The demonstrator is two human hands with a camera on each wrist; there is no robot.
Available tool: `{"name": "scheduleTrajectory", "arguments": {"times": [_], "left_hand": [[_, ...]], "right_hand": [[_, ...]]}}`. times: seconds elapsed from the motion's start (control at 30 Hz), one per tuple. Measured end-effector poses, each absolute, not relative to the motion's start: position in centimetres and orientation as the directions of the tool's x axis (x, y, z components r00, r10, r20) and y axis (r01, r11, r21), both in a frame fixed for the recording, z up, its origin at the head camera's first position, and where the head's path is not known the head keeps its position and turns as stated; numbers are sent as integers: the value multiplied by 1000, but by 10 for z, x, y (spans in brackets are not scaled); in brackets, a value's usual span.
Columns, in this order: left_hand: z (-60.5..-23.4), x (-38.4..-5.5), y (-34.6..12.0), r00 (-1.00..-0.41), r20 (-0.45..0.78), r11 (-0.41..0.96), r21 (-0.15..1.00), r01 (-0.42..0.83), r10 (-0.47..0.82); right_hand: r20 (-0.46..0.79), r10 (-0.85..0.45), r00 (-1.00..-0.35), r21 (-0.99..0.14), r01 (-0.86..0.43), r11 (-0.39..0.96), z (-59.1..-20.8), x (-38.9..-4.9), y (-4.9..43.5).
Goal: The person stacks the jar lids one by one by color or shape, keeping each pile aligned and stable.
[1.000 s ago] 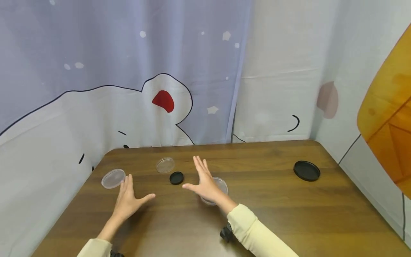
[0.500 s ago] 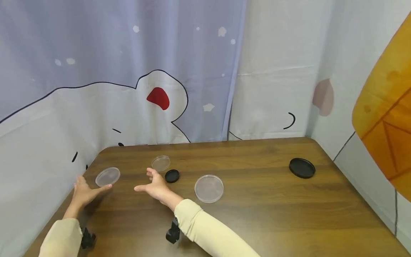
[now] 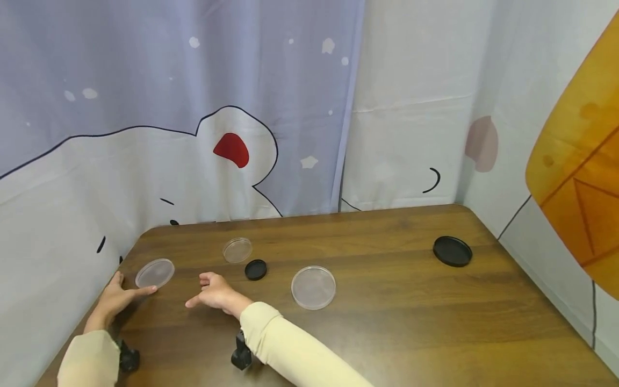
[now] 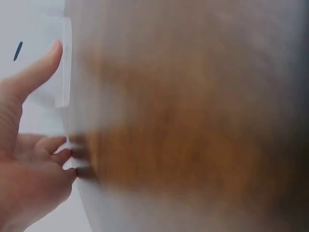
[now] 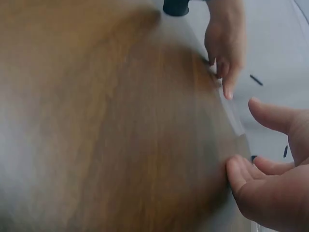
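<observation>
Well to the left of the small black dish, the leftmost clear dish lies on the bench, and the left hand is at its near side, thumb and fingers spread wide and gripping nothing, though whether the thumb touches the rim cannot be told. The right hand, loosely spread and also holding nothing, is just left of and nearer than the small black dish; behind-left of that dish sits a second clear dish, right of it a wider clear dish, and far right a large black dish.
</observation>
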State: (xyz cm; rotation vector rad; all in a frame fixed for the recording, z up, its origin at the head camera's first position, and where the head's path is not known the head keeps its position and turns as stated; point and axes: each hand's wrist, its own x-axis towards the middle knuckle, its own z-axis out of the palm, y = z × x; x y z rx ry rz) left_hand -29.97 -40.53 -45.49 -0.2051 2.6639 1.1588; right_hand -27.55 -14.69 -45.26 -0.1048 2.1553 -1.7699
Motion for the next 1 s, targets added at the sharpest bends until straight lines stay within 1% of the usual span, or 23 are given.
{"name": "scheduleTrajectory", "arguments": {"times": [0.13,0.27,0.4,0.47,0.53,0.67,0.7,0.77,0.87,1.0], "left_hand": [[-460,-304,-400,-967,-255,708,686,-166,21],[-459,-303,-392,-981,-187,790,609,-73,53],[-454,-306,-379,-982,-130,845,533,48,137],[-452,-309,-371,-980,-112,857,508,87,166],[-451,-311,-365,-980,-94,851,515,105,178],[-454,-316,-361,-978,-84,794,599,104,192],[-456,-316,-360,-979,-68,781,615,112,193],[-459,-317,-361,-976,-73,755,646,111,206],[-462,-316,-358,-972,-65,748,651,130,226],[-461,-316,-352,-970,-79,745,656,123,229]], "right_hand": [[-217,-291,-932,-968,166,190,-461,-277,-143],[-192,-322,-927,-978,152,143,-468,-277,-138],[-166,-334,-928,-984,133,120,-468,-281,-132],[-160,-330,-930,-984,126,122,-468,-285,-129],[-150,-320,-935,-986,116,123,-467,-288,-128],[-167,-308,-937,-980,123,157,-468,-292,-127],[-175,-310,-934,-978,129,163,-469,-293,-127],[-194,-324,-926,-973,140,183,-470,-294,-127],[-205,-342,-917,-975,161,154,-471,-294,-129],[-178,-326,-928,-983,150,110,-470,-295,-130]]}}
